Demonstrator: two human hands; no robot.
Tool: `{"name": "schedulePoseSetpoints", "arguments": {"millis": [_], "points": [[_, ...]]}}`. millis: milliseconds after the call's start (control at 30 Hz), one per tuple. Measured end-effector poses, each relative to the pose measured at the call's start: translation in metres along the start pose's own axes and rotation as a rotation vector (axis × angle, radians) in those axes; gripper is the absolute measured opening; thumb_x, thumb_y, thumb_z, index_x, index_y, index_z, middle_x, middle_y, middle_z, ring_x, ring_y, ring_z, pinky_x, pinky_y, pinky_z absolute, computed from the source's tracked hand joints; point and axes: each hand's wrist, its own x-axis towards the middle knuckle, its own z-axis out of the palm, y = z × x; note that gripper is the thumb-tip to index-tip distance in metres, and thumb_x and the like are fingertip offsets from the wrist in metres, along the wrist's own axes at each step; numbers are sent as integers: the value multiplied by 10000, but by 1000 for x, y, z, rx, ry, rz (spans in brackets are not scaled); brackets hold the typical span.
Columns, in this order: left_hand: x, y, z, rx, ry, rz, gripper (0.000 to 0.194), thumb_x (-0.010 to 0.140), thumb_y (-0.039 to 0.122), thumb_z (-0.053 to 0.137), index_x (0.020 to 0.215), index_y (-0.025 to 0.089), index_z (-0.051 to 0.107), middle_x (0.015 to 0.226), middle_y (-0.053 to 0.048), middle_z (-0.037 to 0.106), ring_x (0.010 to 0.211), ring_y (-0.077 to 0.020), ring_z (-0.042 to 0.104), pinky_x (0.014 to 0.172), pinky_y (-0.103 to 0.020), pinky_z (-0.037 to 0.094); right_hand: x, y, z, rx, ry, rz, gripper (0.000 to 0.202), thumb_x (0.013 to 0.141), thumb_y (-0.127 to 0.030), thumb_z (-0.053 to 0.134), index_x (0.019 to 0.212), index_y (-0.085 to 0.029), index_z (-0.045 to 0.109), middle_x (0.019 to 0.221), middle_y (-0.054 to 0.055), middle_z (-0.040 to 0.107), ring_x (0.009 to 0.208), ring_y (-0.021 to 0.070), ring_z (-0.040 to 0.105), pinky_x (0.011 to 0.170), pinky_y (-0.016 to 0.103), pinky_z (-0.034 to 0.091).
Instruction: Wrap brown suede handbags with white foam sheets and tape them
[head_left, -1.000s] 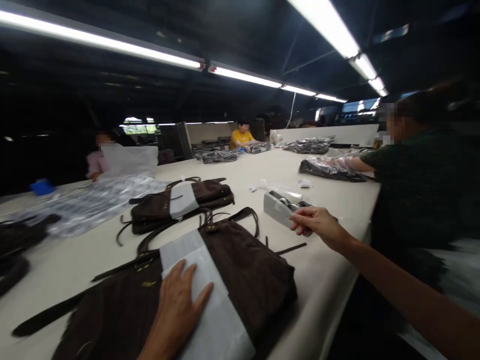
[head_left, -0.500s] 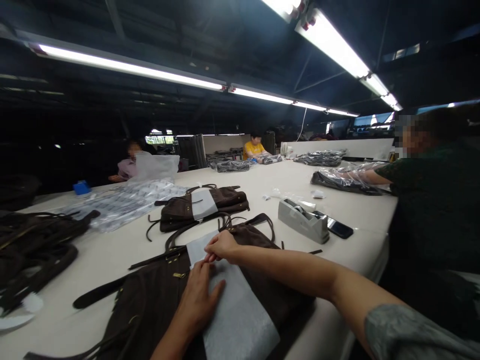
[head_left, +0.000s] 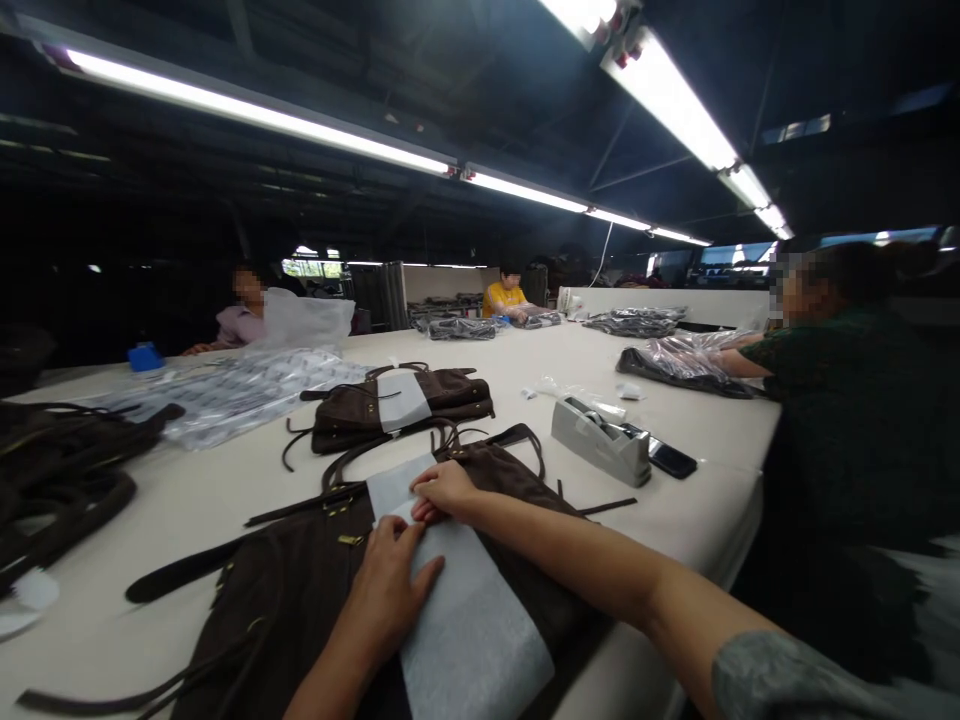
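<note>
A dark brown bag (head_left: 300, 575) lies before me with a white paper band (head_left: 472, 610) wrapped across its middle. My left hand (head_left: 390, 580) rests on the band and the bag's front, its thumb spread from the bent fingers. Against the upper part of the band, my right hand (head_left: 446, 490) has its fingertips pinched together. Whatever lies between those fingertips is too small to make out. The two hands nearly touch. Behind them lies a second brown bag (head_left: 457, 395), folded, with its own paper band (head_left: 403, 402).
To the right stand a grey tape dispenser (head_left: 600, 440) and a phone (head_left: 671, 457). Clear plastic bags (head_left: 247, 395) cover the left back, near a blue object (head_left: 145, 357). More brown bags (head_left: 67, 480) sit far left. A co-worker at right handles a plastic-wrapped bag (head_left: 675, 368).
The view has shifted slightly. Both hands stay at nearly the same place on the paper band. The co-worker at right has shifted a little.
</note>
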Motion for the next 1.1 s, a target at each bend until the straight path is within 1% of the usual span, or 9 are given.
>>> {"name": "schedulePoseSetpoints", "arguments": {"millis": [167, 267, 367, 600, 767, 867, 967, 1033, 1100], "points": [[-3, 7, -5, 5, -30, -29, 366, 802, 317, 555, 1136, 177, 615, 1136, -101, 467, 1076, -246, 513, 997, -404, 428, -6, -6, -10, 50, -111, 63, 99, 925, -157, 488, 977, -121, 563, 553, 11, 643, 452, 98, 618, 429, 142, 495], [-4, 8, -5, 5, -37, -40, 354, 808, 318, 558, 1128, 176, 616, 1139, -100, 461, 1086, -247, 505, 995, -404, 427, -7, -8, -14, 48, -162, 84, 83, 900, -155, 544, 977, -122, 549, 583, 26, 659, 465, 101, 625, 431, 145, 500], [-3, 10, -5, 7, -52, -51, 351, 814, 318, 555, 1125, 167, 614, 1144, -106, 453, 1092, -257, 494, 988, -420, 431, -5, -10, -16, 22, -190, 100, 149, 848, -96, 596, 981, -126, 539, 595, 21, 665, 478, 104, 633, 443, 144, 509], [-3, 9, -5, 13, -65, -55, 399, 821, 322, 547, 1178, 148, 590, 1178, -119, 437, 1117, -266, 476, 1014, -428, 414, 7, -18, -13, -144, -218, 150, 216, 789, -7, 626, 908, -139, 503, 536, -12, 633, 397, 91, 577, 389, 122, 440], [-2, 6, -3, 24, -63, -37, 420, 822, 347, 540, 1186, 143, 587, 1169, -121, 439, 1105, -264, 480, 1026, -425, 403, 12, -25, -14, -304, -253, 145, 221, 793, -42, 660, 946, -135, 531, 484, -41, 589, 327, 75, 487, 338, 125, 357], [-2, 3, -2, 27, -62, -20, 424, 820, 369, 528, 1169, 139, 595, 1150, -120, 440, 1089, -263, 483, 1029, -431, 397, 5, -21, -16, -390, -240, 83, 352, 790, -110, 696, 1108, -130, 546, 449, -71, 547, 292, 66, 423, 307, 128, 287], [-2, 1, -1, 34, -55, -7, 430, 810, 388, 508, 1144, 135, 607, 1137, -125, 446, 1072, -272, 491, 1019, -448, 404, -14, -14, -21, -458, -232, -2, 545, 777, -157, 718, 1281, -154, 511, 428, -86, 521, 306, 82, 442, 322, 137, 315], [0, 0, 1, 35, -37, -6, 453, 799, 414, 490, 1131, 133, 615, 1136, -129, 455, 1060, -276, 503, 1007, -454, 415, -31, -10, -32, -493, -236, -54, 698, 731, -148, 753, 1366, -175, 463, 425, -89, 520, 338, 96, 483, 355, 145, 364], [1, -2, 3, 28, -10, -6, 496, 783, 459, 473, 1119, 126, 623, 1139, -135, 470, 1052, -279, 517, 999, -451, 427, -49, -12, -56, -484, -222, -140, 790, 713, -163, 766, 1418, -181, 409, 440, -84, 534, 390, 113, 535, 397, 158, 413]]}}
